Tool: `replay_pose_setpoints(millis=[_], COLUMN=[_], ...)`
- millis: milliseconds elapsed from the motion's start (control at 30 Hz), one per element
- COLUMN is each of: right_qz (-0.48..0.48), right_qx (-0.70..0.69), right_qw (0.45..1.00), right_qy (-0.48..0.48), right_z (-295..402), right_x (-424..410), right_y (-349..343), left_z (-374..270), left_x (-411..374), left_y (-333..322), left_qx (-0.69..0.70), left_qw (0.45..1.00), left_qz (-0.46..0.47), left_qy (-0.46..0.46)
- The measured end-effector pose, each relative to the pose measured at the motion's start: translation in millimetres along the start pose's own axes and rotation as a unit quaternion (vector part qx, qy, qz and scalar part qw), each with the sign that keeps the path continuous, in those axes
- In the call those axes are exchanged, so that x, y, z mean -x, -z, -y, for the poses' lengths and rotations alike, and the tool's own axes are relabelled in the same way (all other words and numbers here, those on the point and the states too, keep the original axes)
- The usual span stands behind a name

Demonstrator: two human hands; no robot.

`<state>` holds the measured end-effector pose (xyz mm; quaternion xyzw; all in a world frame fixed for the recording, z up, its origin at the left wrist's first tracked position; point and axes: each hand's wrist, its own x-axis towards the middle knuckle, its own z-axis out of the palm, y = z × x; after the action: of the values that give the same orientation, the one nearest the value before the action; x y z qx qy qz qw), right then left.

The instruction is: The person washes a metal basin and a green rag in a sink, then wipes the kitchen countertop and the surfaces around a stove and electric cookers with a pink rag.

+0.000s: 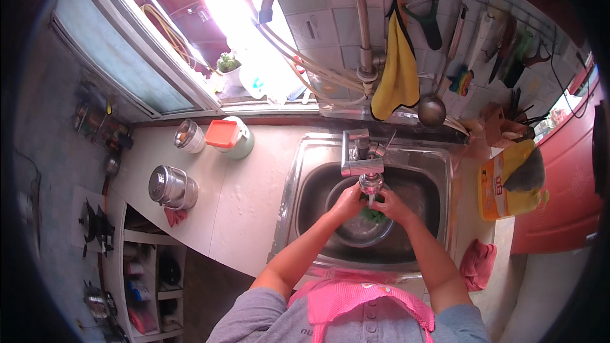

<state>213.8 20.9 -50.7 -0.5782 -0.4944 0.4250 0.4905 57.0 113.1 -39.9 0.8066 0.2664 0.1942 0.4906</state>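
My left hand (pixel 349 203) and my right hand (pixel 392 206) are close together under the faucet head (pixel 371 182), holding a bunch of green leafy vegetables (pixel 373 215) between them. Some of the leaves hang below my fingers, and the rest is hidden by the hands and faucet. A round metal bowl (pixel 364 240) sits beneath them in the stainless steel sink (pixel 419 243). A thin bright stream seems to come down from the faucet between my hands.
Left of the sink on the counter are a lidded metal pot (pixel 172 189), a tub with an orange lid (pixel 236 139) and a small clear-sided container (pixel 189 136). A yellow jug (pixel 495 190) and a pink cloth (pixel 478 265) lie to the right. A yellow towel (pixel 396 69) and a ladle (pixel 432 111) hang behind.
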Motion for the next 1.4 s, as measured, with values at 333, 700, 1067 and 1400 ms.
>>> replay_pose_setpoints(millis=[333, 700, 1067, 1400], right_qz=[-0.091, -0.293, -0.254, -0.191], right_qx=[0.213, 0.249, 0.333, -0.168], right_qw=[0.972, 0.922, 0.907, 0.964], right_qy=[-0.029, 0.037, -0.042, -0.076], right_z=[49.3, -24.9, -17.7, 25.3], right_x=[-9.7, -1.0, -3.4, -2.9], right_y=[-3.3, -40.3, -21.7, -28.3], left_z=[30.0, 54.1, 2.2, 35.0], left_x=[4.8, -11.8, -13.3, -4.4], left_y=[-17.0, -90.4, -59.0, -25.1], left_qx=[0.308, 0.479, 0.595, 0.645], left_qw=[0.911, 0.779, 0.667, 0.680], left_qz=[-0.111, -0.121, -0.209, -0.111], left_qy=[0.250, 0.386, 0.397, 0.330])
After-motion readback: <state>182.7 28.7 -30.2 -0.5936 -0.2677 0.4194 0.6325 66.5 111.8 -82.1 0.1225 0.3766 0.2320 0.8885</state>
